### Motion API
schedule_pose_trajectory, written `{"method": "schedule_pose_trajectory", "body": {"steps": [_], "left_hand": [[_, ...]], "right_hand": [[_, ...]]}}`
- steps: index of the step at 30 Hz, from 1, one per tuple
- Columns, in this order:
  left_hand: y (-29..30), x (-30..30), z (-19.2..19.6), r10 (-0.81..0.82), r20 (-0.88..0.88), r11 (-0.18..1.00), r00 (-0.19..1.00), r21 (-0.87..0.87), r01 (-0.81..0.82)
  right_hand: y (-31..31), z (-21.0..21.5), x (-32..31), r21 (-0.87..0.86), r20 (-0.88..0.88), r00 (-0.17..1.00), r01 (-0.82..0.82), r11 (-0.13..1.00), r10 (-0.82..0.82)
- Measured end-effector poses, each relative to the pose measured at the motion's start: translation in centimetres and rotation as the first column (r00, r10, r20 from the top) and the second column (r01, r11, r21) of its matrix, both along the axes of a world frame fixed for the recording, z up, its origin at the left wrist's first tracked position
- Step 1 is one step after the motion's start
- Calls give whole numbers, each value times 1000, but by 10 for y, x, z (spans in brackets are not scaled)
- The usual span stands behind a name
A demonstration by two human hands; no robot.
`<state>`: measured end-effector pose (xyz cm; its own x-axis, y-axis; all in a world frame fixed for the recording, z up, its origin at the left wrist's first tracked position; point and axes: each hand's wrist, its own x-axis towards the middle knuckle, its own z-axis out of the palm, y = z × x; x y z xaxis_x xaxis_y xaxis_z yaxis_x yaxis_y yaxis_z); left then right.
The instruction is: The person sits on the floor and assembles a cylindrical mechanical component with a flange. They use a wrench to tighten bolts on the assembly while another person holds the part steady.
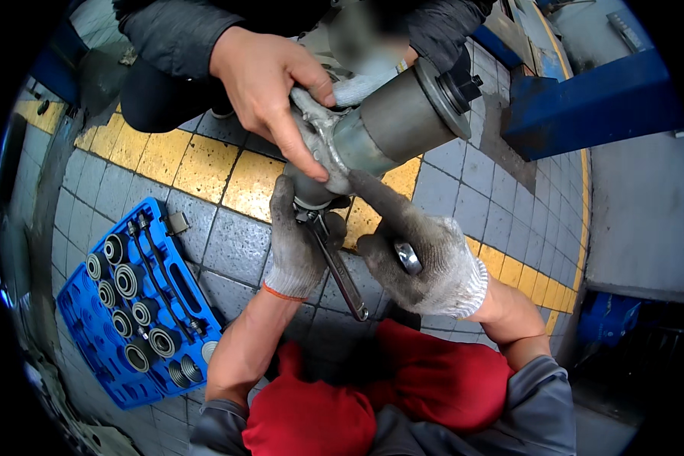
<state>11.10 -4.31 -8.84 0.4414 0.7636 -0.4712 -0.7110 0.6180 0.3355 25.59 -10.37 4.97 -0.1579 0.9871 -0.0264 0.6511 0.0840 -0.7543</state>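
A metal press assembly (403,114) lies tilted across the top middle: a wide grey cylinder with a flanged end and bolt, set through a cast metal arm (315,133). My left hand (296,251), in a dirty grey-white glove, closes around a wrench (343,277) at the assembly's lower end. The wrench's handle slants down toward my knees. My right hand (429,262), gloved too, curls around a shiny metal piece (408,258), mostly hidden in its grip. Its index finger reaches out to the cast arm's underside.
A co-worker's bare hand (270,95) grips the cast arm from across; a whitish glove shows behind it. To the left an open blue case (148,387) holds several round metal cups (128,280) and threaded rods (163,266). A blue steel beam (593,102) stands at right. Yellow tiles (209,167) cross the floor.
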Motion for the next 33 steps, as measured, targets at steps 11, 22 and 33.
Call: {"method": "schedule_pose_trajectory", "body": {"steps": [11, 22, 33], "left_hand": [[8, 5, -27, -10, -7, 992, 1000, -128, 9], [16, 9, -38, 122, -236, 970, 964, 233, -66], [21, 13, -42, 108, -91, 991, 990, 88, -100]], "right_hand": [[-5, -33, 14, 58, 42, 991, -129, 990, 127], [-5, -55, 17, 182, 19, 992, -124, 975, 122], [-4, -48, 17, 115, 22, 994, -108, 987, 106]]}}
